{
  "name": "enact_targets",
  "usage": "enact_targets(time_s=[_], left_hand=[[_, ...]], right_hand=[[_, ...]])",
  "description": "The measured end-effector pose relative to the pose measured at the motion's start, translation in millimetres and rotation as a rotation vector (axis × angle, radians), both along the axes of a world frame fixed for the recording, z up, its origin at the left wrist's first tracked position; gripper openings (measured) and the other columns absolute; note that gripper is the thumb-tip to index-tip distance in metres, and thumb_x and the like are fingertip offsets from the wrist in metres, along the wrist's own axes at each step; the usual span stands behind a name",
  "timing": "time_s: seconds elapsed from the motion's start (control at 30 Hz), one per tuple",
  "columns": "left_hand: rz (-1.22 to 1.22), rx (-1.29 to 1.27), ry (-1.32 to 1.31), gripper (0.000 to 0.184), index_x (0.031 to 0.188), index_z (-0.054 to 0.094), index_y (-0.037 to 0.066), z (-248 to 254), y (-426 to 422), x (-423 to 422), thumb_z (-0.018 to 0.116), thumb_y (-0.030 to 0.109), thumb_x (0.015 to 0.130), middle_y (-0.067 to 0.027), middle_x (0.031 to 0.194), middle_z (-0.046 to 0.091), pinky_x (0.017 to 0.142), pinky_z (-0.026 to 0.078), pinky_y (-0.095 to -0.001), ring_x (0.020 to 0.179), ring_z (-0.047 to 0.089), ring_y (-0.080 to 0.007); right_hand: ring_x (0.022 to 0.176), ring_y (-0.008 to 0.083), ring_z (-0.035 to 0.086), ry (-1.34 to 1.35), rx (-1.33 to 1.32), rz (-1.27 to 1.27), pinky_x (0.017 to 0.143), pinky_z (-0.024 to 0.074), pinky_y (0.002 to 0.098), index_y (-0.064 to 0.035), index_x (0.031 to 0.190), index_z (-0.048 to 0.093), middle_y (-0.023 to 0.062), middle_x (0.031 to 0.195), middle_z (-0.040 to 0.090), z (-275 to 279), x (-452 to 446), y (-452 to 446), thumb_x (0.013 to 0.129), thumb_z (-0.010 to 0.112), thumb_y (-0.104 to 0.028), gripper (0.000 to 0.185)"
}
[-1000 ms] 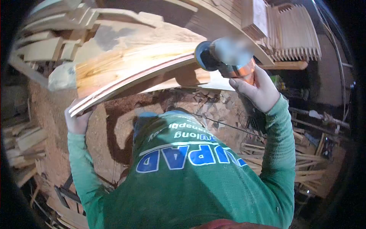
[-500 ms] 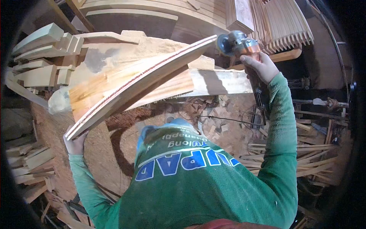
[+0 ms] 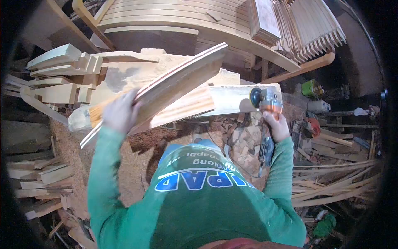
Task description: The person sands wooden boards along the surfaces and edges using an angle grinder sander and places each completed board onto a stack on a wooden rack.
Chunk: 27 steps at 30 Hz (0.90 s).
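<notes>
A long, slightly curved wooden board (image 3: 182, 81) slants on edge from lower left to upper right over the bench. My left hand (image 3: 120, 111), blurred by motion, is closed over its upper edge toward the lower-left end. In my right hand (image 3: 277, 126) is an angle grinder (image 3: 270, 103) with a round disc (image 3: 256, 97) facing left. The disc stands apart from the board. Under the board, a flat wooden piece (image 3: 186, 108) lies across the dusty bench (image 3: 232, 96).
Shaped wood offcuts (image 3: 54, 93) are stacked at the bench's left end. Slatted panels (image 3: 298, 29) stand at the back right, near a large slatted wooden frame (image 3: 166, 12). Wood scraps (image 3: 244, 141) and sawdust cover the floor. Long thin strips (image 3: 336, 182) lie at right.
My left hand has shifted from the board's lower-left end up along its edge. The grinder has come away from the board's far end and down toward me. The view has shifted slightly.
</notes>
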<state>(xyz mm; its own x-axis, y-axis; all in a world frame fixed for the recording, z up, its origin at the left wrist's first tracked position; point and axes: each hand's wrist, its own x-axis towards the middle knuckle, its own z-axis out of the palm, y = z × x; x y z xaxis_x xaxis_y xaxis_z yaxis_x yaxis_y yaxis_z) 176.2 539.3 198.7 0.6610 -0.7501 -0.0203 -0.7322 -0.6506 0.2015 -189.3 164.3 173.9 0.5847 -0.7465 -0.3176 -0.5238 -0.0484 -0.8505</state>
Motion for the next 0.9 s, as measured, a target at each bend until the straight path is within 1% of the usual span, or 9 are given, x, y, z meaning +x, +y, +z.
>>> enact_targets(time_s=[0.03, 0.17, 0.43, 0.47, 0.57, 0.63, 0.77, 0.83, 0.9], left_hand=[[-0.049, -0.132, -0.05, 0.039, 0.13, 0.06, 0.013, -19.3, -28.6, 9.1, 0.067, 0.034, 0.098, -0.0147, 0.102, 0.074, 0.075, 0.056, -0.0503, 0.088, 0.072, -0.0386], [0.1, 0.12, 0.056, 0.052, 0.115, 0.062, 0.009, -4.9, -132.5, 28.1, 0.044, 0.057, 0.106, -0.0203, 0.102, 0.074, 0.082, 0.057, -0.0513, 0.094, 0.072, -0.0422], [0.001, 0.091, 0.282, 0.062, 0.108, 0.071, 0.007, -75.6, -128.0, 44.9, 0.039, 0.06, 0.106, -0.0261, 0.107, 0.072, 0.095, 0.053, -0.0521, 0.105, 0.069, -0.0432], [-0.017, 0.085, 0.29, 0.063, 0.127, 0.066, 0.011, -105.1, -128.1, 49.0, 0.045, 0.064, 0.102, -0.0245, 0.13, 0.066, 0.102, 0.049, -0.0562, 0.12, 0.064, -0.0416], [-0.195, 0.09, 0.113, 0.077, 0.155, 0.045, 0.017, -118.3, -102.0, 3.1, 0.053, 0.066, 0.097, -0.0231, 0.161, 0.04, 0.114, 0.037, -0.0643, 0.145, 0.043, -0.0442], [-0.293, 0.226, 0.047, 0.098, 0.167, 0.022, 0.016, -114.1, -74.7, -33.2, 0.066, 0.061, 0.091, -0.0199, 0.173, 0.013, 0.118, 0.023, -0.0722, 0.154, 0.022, -0.0528], [-0.336, 0.312, -0.013, 0.084, 0.168, 0.019, 0.025, -126.6, -12.4, -73.3, 0.062, 0.036, 0.097, -0.0181, 0.175, 0.01, 0.113, 0.016, -0.0828, 0.154, 0.017, -0.0575], [-0.258, 0.263, -0.209, 0.079, 0.168, 0.019, 0.03, -165.1, 10.3, -81.7, 0.057, 0.024, 0.099, -0.017, 0.175, 0.012, 0.111, 0.016, -0.085, 0.153, 0.019, -0.059], [-0.23, 0.152, -0.145, 0.078, 0.166, 0.023, 0.035, -170.9, 19.4, -83.1, 0.052, 0.011, 0.097, -0.0153, 0.173, 0.019, 0.11, 0.022, -0.0843, 0.149, 0.028, -0.0598]], right_hand=[[0.1, 0.0137, 0.066, -0.014, 0.012, -0.008, 0.093, 0.0509, 0.0316, 0.0007, 0.122, 0.07, 0.0057, 0.11, 0.073, -2.7, -5.4, 9.2, 0.094, 0.075, -0.029, 0.042], [0.098, 0.0144, 0.067, -0.025, 0.042, -0.064, 0.092, 0.0517, 0.0327, 0.0004, 0.123, 0.07, 0.0056, 0.111, 0.073, -16.0, -32.5, 35.0, 0.093, 0.074, -0.026, 0.04], [0.094, 0.0138, 0.066, 0.006, 0.052, -0.224, 0.086, 0.053, 0.032, -0.0008, 0.122, 0.066, 0.0053, 0.108, 0.072, -19.2, -77.4, 54.2, 0.093, 0.075, -0.019, 0.036], [0.092, 0.013, 0.065, -0.04, 0.048, -0.227, 0.084, 0.0531, 0.032, -0.0009, 0.121, 0.066, 0.0051, 0.107, 0.071, -23.7, -78.9, 53.8, 0.092, 0.076, -0.019, 0.036], [0.092, 0.0128, 0.065, 0.014, 0.063, -0.241, 0.084, 0.053, 0.0314, -0.0006, 0.121, 0.066, 0.0051, 0.107, 0.071, -26.1, -78.8, 50.4, 0.092, 0.076, -0.018, 0.035], [0.091, 0.0127, 0.065, -0.05, 0.049, -0.226, 0.083, 0.053, 0.031, -0.0003, 0.121, 0.066, 0.005, 0.106, 0.07, -19.7, -64.1, 54.8, 0.092, 0.076, -0.019, 0.036], [0.101, 0.0141, 0.064, -0.054, 0.02, -0.131, 0.093, 0.0501, 0.0315, -0.001, 0.125, 0.067, 0.0052, 0.114, 0.07, -15.5, -39.7, 53.5, 0.094, 0.076, -0.03, 0.044], [0.097, 0.0133, 0.065, -0.088, 0.034, -0.09, 0.089, 0.0515, 0.031, -0.0004, 0.125, 0.066, 0.0048, 0.111, 0.07, -4.1, -20.8, 52.7, 0.094, 0.076, -0.025, 0.041], [0.098, 0.0141, 0.065, -0.163, -0.006, -0.005, 0.09, 0.0512, 0.0314, -0.0005, 0.126, 0.065, 0.0046, 0.112, 0.07, -10.2, -12.2, 41.2, 0.095, 0.075, -0.024, 0.04]])
